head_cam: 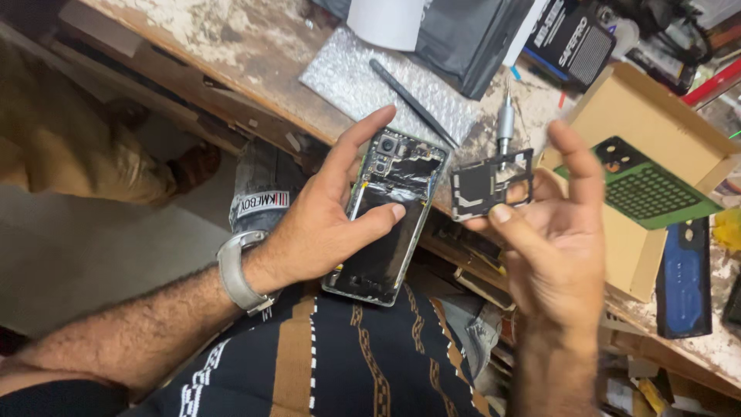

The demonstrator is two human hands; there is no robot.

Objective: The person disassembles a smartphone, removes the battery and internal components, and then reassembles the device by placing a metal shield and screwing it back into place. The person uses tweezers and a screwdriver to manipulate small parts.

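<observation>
Worn wooden workbench [255, 54] runs across the top, its edge just behind the hands; on it lie one sheet of bubble wrap [363, 85], one black stylus-like tool [409, 96], one small screwdriver [505, 123], and one open cardboard box [656, 131] with one green phone cover [648, 193] inside. One opened phone [390, 212], back removed, is gripped in the left hand [324, 224], thumb across its middle, index finger along its side; the right hand [556, 232], half open, pinches one black inner plate [490, 185] between thumb and fingers, just beside the phone; free room remains below, over the lap.
</observation>
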